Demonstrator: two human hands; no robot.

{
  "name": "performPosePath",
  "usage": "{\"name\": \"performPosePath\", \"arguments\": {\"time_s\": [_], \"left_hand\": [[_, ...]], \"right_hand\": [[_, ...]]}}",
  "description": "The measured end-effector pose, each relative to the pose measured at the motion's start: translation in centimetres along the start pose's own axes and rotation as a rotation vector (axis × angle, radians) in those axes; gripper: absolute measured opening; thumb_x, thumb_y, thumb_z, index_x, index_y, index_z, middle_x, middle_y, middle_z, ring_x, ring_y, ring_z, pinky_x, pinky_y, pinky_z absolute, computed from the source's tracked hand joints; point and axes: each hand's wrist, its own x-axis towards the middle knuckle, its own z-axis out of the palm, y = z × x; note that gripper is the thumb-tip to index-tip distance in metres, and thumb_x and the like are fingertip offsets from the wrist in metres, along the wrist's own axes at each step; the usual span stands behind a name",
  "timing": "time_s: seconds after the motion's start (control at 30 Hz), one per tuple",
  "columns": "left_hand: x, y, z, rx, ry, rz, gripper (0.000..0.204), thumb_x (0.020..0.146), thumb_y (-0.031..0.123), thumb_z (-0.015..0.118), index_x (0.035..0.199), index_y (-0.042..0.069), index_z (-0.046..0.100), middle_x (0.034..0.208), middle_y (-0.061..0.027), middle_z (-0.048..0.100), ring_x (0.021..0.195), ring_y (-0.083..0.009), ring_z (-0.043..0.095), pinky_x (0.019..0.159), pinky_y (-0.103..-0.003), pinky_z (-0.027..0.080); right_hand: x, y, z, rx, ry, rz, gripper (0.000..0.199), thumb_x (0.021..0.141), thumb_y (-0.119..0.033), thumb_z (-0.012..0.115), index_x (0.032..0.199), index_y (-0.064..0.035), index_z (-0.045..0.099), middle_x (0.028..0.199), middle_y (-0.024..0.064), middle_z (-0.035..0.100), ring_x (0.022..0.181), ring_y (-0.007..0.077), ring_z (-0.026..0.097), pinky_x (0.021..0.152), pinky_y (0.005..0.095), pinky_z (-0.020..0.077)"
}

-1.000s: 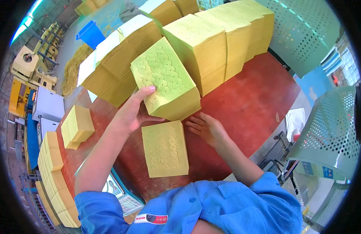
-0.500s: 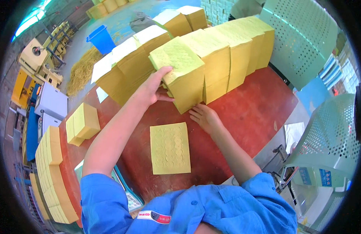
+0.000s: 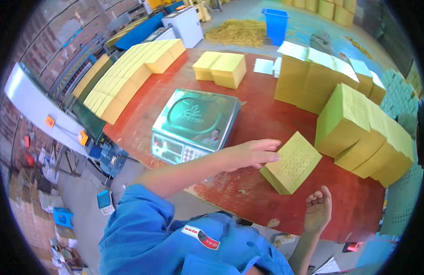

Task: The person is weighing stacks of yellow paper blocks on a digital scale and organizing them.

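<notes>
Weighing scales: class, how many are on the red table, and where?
1: a steel-topped scale sits at the table's near-left edge, left of the left hand. Stacks could hide others.

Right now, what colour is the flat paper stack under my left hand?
Yellow-green with an embossed dotted texture, seen in the head view: the flat paper stack under the left hand.

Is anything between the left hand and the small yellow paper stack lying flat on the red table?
Nothing visible. The left hand already reaches the near edge of the small yellow paper stack. The scale sits off to its left, and the right hand is below, apart.
</notes>
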Motion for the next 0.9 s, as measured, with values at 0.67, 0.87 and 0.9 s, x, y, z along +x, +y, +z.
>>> {"name": "performPosePath", "arguments": {"time_s": [0.67, 0.87, 0.9], "left_hand": [[-41.0, -11.9, -55.7, 0.599, 1.119, -0.113, 0.072, 0.09, 0.053, 0.06, 0.136, -0.001, 0.049, 0.137, -0.0191, 0.053, 0.13, -0.0271, 0.048, 0.107, -0.035, 0.037], [-30.7, -10.1, -72.2, 1.056, 1.016, 0.112, 0.065, 0.092, 0.051, 0.056, 0.135, 0.002, 0.05, 0.139, -0.0209, 0.049, 0.132, -0.0341, 0.044, 0.109, -0.041, 0.035], [-27.8, -9.4, -74.9, 1.22, 0.999, 0.19, 0.064, 0.093, 0.051, 0.053, 0.136, 0.003, 0.05, 0.141, -0.0209, 0.047, 0.133, -0.0346, 0.042, 0.11, -0.042, 0.034]], "right_hand": [[-8.6, 52.7, 40.4, -0.466, -0.92, 0.382, 0.055, 0.091, -0.001, 0.056, 0.143, -0.0023, 0.037, 0.131, 0.014, 0.052, 0.113, 0.0211, 0.057, 0.095, 0.0337, 0.0474], [-3.8, 56.3, 46.3, -1.1, -0.615, -0.211, 0.053, 0.081, -0.001, 0.064, 0.132, -0.0009, 0.05, 0.136, 0.0218, 0.049, 0.125, 0.0386, 0.049, 0.103, 0.0442, 0.0419], [-3.5, 56.8, 46.2, -1.116, -0.579, -0.22, 0.053, 0.081, -0.001, 0.064, 0.132, -0.0009, 0.05, 0.136, 0.0218, 0.049, 0.125, 0.0386, 0.049, 0.103, 0.0442, 0.0419]]}}
